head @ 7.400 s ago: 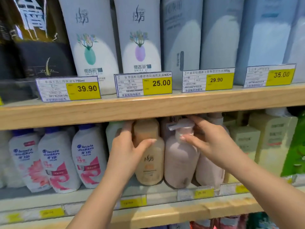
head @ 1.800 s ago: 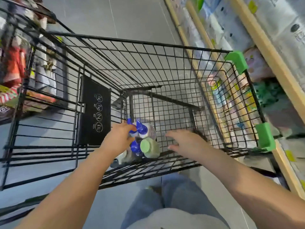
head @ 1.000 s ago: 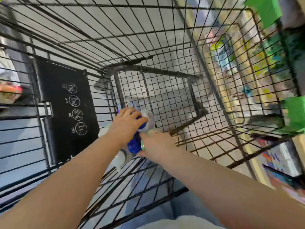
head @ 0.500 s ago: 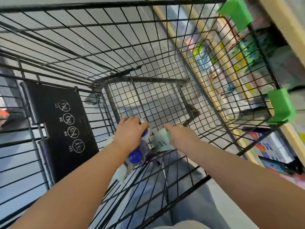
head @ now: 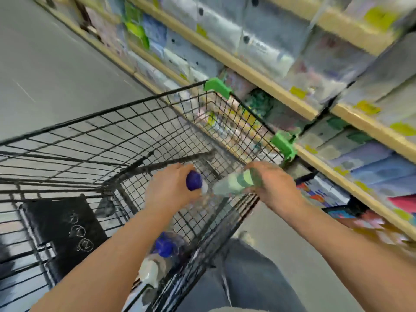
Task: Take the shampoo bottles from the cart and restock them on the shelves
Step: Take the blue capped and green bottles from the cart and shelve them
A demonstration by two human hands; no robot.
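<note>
My left hand [head: 171, 190] grips a white shampoo bottle by its blue cap [head: 193, 180], held above the black wire cart [head: 126, 122]. My right hand [head: 274, 188] grips a pale green bottle [head: 231, 184] with a green cap, lifted over the cart's right rim. Two more bottles stay low in the cart near me: one with a blue cap [head: 163, 246] and a white one [head: 149, 272]. The frame is blurred by motion.
Wooden shelves [head: 254, 73] packed with pale packages and yellow price tags run along the right. Green plastic bumpers [head: 284, 144] sit on the cart's right corners. A black child-seat flap [head: 65, 230] hangs at the cart's left. Grey floor lies to the upper left.
Both hands have lifted their bottles up from the cart's bottom to rim height. The view has swung up and right toward the shelves.
</note>
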